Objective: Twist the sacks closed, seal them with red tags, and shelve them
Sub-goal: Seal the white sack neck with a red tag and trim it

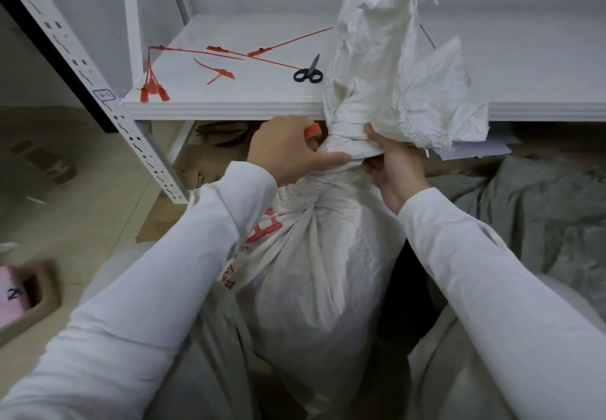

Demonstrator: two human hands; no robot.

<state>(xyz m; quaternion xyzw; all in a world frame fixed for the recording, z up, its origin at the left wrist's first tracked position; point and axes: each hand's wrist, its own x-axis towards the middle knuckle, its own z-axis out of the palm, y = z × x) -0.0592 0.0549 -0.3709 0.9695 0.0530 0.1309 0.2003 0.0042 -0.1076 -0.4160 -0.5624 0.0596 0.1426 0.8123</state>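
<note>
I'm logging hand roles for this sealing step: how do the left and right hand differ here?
The left hand holds a red tag; the right hand holds none. The left hand's thumb lies against the twisted sack neck from the left; the right hand grips that neck from the right, under the loose top. Both touch the neck.

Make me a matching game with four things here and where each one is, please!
1 scissors
2 sack
3 bunch of red tags
4 grey cloth

A front left corner of the shelf
B crumpled low on the right
C on the shelf, beside the sack's floppy top
D neck gripped by the right hand

Pairs: 1-C, 2-D, 3-A, 4-B.
</note>
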